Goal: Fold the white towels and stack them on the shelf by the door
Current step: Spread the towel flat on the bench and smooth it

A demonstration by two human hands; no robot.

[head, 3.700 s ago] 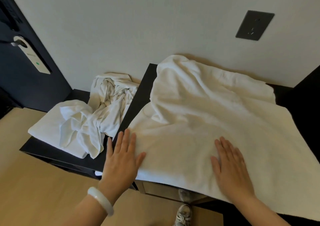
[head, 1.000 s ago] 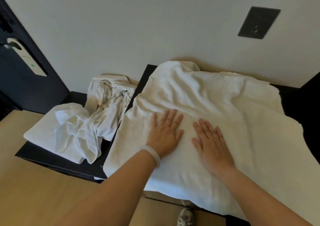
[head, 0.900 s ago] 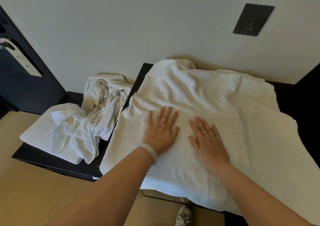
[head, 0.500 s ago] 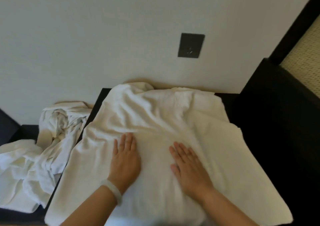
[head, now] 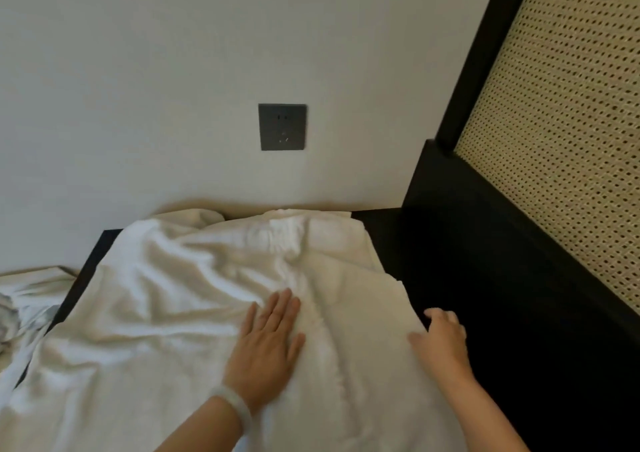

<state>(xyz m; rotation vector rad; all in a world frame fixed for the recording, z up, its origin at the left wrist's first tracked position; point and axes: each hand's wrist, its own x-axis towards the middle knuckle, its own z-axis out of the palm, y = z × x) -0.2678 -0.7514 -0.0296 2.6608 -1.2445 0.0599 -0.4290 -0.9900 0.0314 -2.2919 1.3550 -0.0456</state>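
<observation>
The towel (head: 173,313) lies spread and rumpled over a black surface (head: 388,233) against the wall; its near part runs out of the bottom of the frame, and it hides most of the surface under it. A second heap of white cloth (head: 20,309) is cut off at the left edge. The left hand (head: 266,347) rests flat on the towel's middle, fingers straight, its grip released, with a pale bracelet (head: 235,406) on the wrist. The right hand (head: 441,340), slightly blurred, grasps the towel's right edge, thumb on the cloth and fingers curled beyond it. Right of that edge the dark surface lies bare up to a woven panel (head: 571,139). A dark socket (head: 282,126) sits on the wall above.
</observation>
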